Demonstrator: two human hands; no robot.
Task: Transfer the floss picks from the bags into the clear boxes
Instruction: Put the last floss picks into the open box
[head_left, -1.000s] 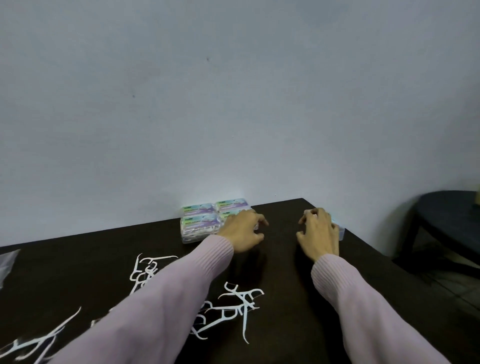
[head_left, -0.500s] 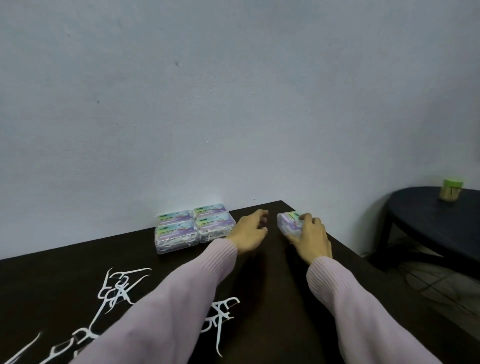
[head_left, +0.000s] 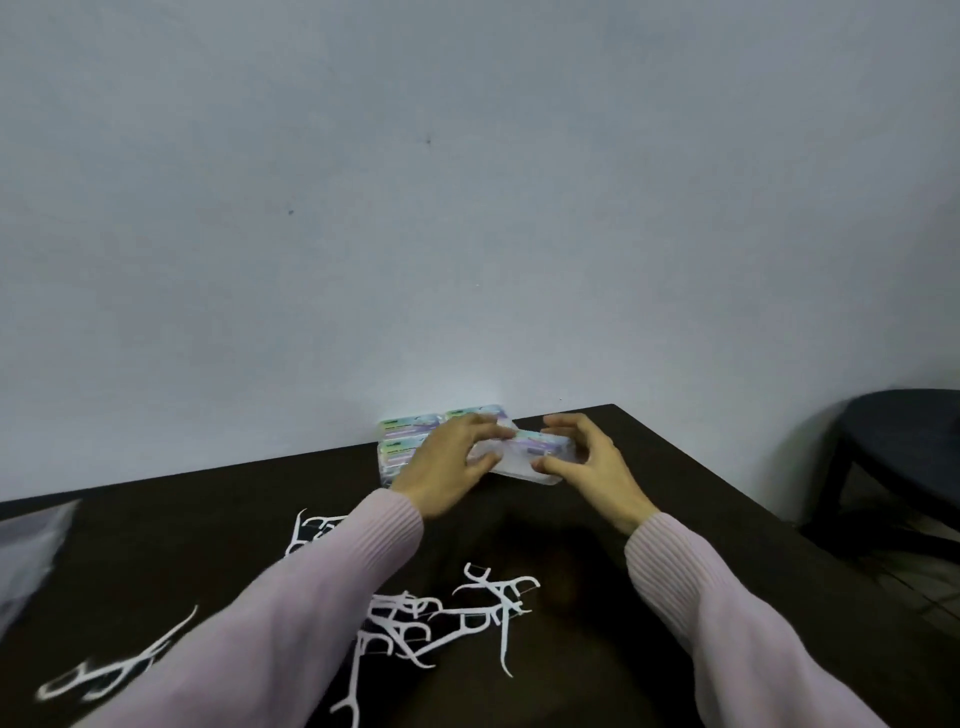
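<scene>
A clear box (head_left: 524, 454) with a pastel label is held between both hands near the far edge of the dark table (head_left: 675, 499). My left hand (head_left: 449, 462) grips its left end and my right hand (head_left: 582, 460) grips its right end. Just behind my left hand, several more clear boxes (head_left: 410, 431) with the same label sit stacked against the wall, partly hidden by the hand. White floss picks (head_left: 467, 618) lie loose on the table in front of me, and more floss picks (head_left: 104, 675) lie at the lower left.
A crumpled clear plastic bag (head_left: 31, 551) lies at the table's left edge. A round dark side table (head_left: 914, 441) stands to the right, beyond the table's right edge. A pale wall rises directly behind the boxes.
My right hand has brought the clear box from the table's right corner toward the middle, and my left hand has closed onto its left end. The view has shifted.
</scene>
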